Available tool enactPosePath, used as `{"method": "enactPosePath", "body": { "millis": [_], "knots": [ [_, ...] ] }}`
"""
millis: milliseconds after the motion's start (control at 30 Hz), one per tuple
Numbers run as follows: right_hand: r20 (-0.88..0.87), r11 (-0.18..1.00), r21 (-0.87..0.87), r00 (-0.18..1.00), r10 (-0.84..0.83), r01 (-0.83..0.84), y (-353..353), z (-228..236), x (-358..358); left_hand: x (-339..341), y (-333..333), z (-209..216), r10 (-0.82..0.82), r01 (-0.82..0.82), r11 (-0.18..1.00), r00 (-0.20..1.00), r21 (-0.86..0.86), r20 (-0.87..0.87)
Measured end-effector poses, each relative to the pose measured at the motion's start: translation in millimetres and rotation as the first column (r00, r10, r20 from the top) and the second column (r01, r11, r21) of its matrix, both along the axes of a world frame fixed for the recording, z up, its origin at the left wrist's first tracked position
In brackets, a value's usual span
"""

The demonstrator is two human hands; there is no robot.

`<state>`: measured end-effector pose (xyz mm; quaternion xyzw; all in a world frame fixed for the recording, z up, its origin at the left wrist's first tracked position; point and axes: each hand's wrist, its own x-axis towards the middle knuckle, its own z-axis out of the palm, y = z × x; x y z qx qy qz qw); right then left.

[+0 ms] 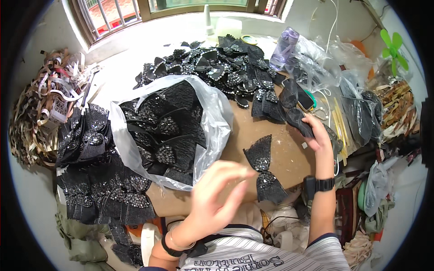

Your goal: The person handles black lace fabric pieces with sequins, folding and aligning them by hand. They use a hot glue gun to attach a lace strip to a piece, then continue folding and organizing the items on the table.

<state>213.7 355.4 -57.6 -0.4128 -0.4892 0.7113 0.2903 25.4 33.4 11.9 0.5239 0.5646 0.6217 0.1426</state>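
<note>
My right hand (319, 134) grips a smooth black bow-shaped piece (296, 118) at the right of the table, thumb and fingers closed on its lower lobe. Nearer to me, my left hand (216, 196) hovers over the table's front part, fingers bent and thumb apart, with nothing visible between them. Just right of its fingertips lies a black lace bow (266, 170) with shiny sequins, flat on the brown board (242, 128). A clear plastic bag (218, 113), left of the middle, stands open with several black sequined lace pieces (165, 122) inside.
A large heap of black sequined pieces (212, 67) lies at the back. More hang over the left edge (106, 194). Ribbon strips (49, 99) pile at far left. A purple bottle (285, 49), a phone (304, 95) and a green fan (394, 50) are at right.
</note>
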Motion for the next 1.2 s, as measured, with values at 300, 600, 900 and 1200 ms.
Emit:
{"method": "enactPosePath", "body": {
  "millis": [300, 600, 900, 1200],
  "knots": [
    [-0.085, 0.907, 0.23, 0.921, 0.38, -0.353, -146, 72, 15, 13, 66, -23, -0.163, 0.065, 0.98, 0.803, 0.187, 0.573],
    [-0.204, 0.888, 0.025, 0.867, 0.455, -0.46, -187, 72, -13, 8, 8, -29, 0.377, -0.105, 0.827, 0.832, 0.552, -0.408],
    [-0.693, 0.743, -0.163, 0.611, 0.382, -0.649, -183, 47, -12, 2, -9, -36, 0.625, -0.525, 0.745, 0.765, 0.411, -0.156],
    [-0.225, 0.847, 0.284, 0.827, 0.514, -0.449, -226, 82, -46, -6, -10, -52, 0.339, -0.438, 0.882, 0.848, 0.177, 0.408]
  ]
}}
